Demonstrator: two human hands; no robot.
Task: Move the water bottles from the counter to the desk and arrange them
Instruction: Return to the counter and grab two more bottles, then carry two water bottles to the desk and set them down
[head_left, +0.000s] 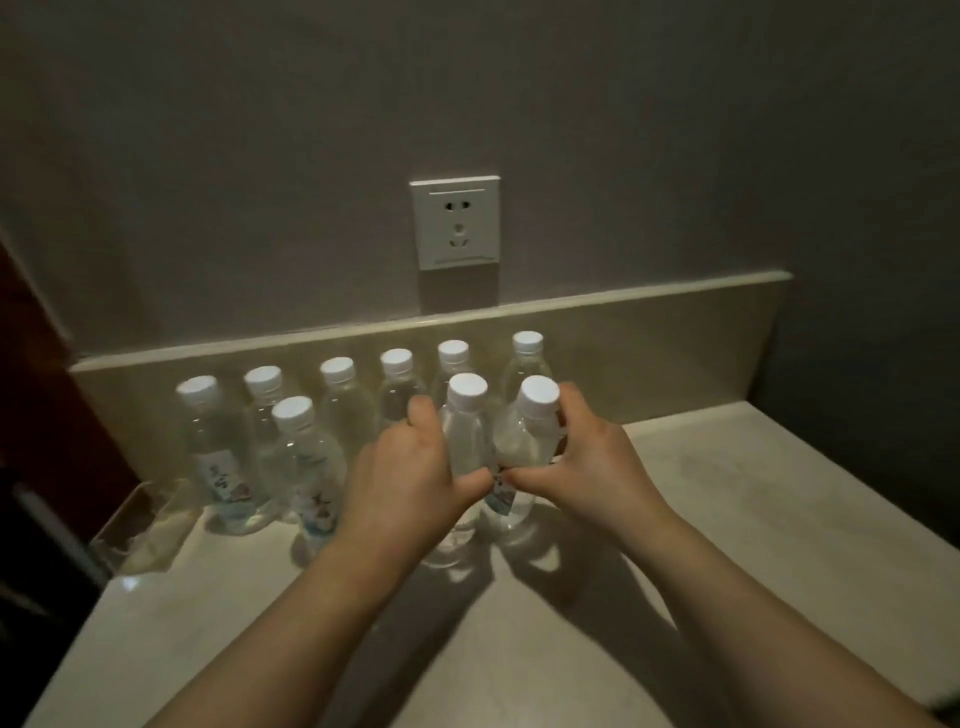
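Note:
Several clear water bottles with white caps stand on a pale stone surface (727, 519). A back row (340, 395) lines the low backsplash. In front of it, one bottle (304, 457) stands at the left. Two more stand side by side in the middle. My left hand (405, 478) is wrapped around the left one (465, 431). My right hand (587, 462) is wrapped around the right one (530, 436). Both bottles are upright and their bases appear to rest on the surface. My thumbs nearly touch in front of the labels.
A white wall socket (456, 223) sits above the backsplash ledge (675, 293). A clear tray (140, 525) lies at the left edge, beside a dark reddish panel (47, 415). The light is dim. The surface ends at the right and front.

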